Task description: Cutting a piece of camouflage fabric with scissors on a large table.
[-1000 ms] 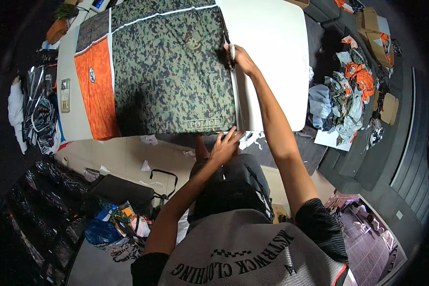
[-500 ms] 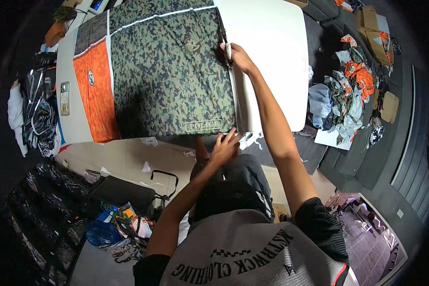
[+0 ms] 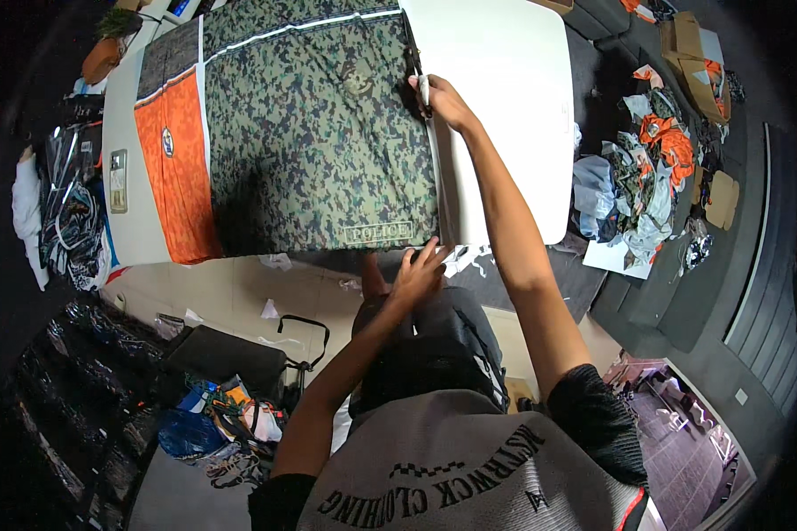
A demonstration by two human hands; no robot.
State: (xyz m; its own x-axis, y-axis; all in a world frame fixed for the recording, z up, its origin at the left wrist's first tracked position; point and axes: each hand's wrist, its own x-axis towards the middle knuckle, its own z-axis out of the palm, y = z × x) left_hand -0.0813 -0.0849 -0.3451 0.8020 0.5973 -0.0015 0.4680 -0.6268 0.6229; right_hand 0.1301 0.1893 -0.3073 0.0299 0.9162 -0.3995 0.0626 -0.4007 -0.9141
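A makeshift textile workroom. Printed fabric (image 3: 319, 150) covers a white counter (image 3: 514, 115) left of the right grip (image 3: 447, 104). Cloth scraps (image 3: 669, 146) and a cardboard box (image 3: 684, 40) lie farther right.

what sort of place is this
Probably a small garment workshop or cutting room: camouflage fabric lies spread on a white table, the right hand holds what look like scissors at the fabric's edge, and mixed cloth pieces are heaped nearby.
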